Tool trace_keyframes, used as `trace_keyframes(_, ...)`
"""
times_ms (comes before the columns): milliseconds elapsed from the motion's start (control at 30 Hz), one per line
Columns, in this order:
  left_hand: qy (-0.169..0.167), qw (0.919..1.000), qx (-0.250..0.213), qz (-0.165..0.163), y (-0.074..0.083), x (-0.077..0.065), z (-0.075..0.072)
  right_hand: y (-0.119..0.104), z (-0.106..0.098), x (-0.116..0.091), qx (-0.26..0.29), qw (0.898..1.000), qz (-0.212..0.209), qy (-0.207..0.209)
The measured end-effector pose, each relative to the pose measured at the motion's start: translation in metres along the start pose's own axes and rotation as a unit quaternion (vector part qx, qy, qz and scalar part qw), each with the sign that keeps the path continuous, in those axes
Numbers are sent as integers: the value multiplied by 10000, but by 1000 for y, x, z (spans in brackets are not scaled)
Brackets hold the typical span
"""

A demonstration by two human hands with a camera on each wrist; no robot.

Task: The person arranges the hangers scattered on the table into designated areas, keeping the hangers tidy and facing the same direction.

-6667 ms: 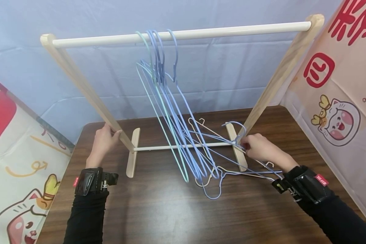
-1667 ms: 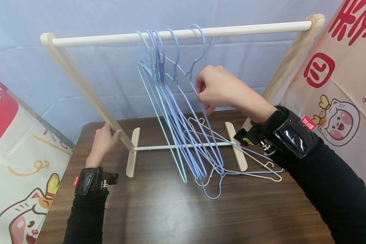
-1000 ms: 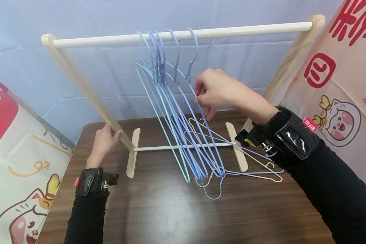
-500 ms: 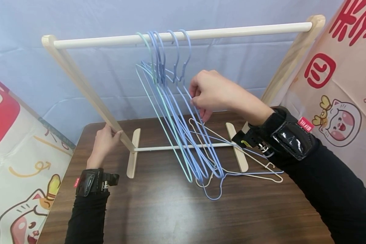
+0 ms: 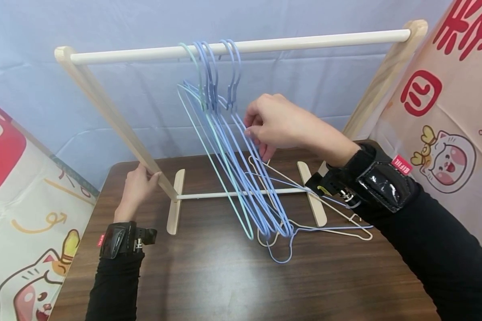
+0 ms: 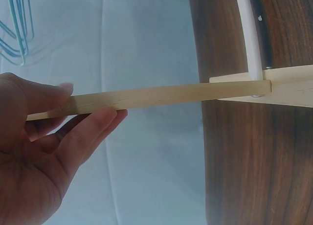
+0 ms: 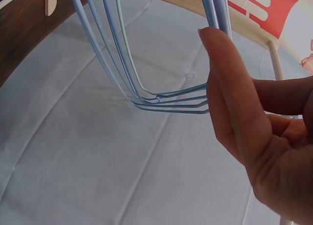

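Note:
In the head view, several blue hangers (image 5: 213, 76) and one mint-green hanger (image 5: 196, 67) hang from the rail of a wooden rack. My right hand (image 5: 279, 121) holds the right side of the rightmost blue hanger (image 5: 238, 73), whose hook sits on the rail close beside its neighbour. In the right wrist view, the fingers of that hand (image 7: 244, 122) are bent at the blue wire; the thumb's contact is hidden. My left hand (image 5: 135, 189) grips the rack's left post (image 5: 108, 116) low down. Thumb and fingers lie on either side of the post (image 6: 161, 94) in the left wrist view.
On the dark wood table (image 5: 209, 285), a loose blue hanger (image 5: 280, 261) and beige hangers (image 5: 363, 236) lie overlapping under the rack's right half. The white top rail (image 5: 325, 41) runs across to the right post (image 5: 375, 84). Printed cloths surround the table.
My right hand has come up from the loose hangers on the table with a blue hanger, now on the rail. Lately it has slid that hanger left. My left hand has stayed put.

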State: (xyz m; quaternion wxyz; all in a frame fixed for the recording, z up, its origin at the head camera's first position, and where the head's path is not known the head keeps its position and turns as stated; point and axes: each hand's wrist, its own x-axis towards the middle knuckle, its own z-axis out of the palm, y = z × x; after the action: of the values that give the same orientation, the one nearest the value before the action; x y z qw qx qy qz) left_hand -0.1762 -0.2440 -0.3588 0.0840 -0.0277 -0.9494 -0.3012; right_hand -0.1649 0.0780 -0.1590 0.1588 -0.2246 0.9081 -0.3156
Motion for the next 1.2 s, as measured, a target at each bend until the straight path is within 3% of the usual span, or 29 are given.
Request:
trace_keyframes(733, -24, 10000, -23, 29, 1, 1, -2, 7, -5, -7, -212, 9997, -92, -72)
trace_keyframes(1200, 0, 10000, 13, -24, 2, 0, -2, 29, -7, -18, -1188, 9921, -235, -337)
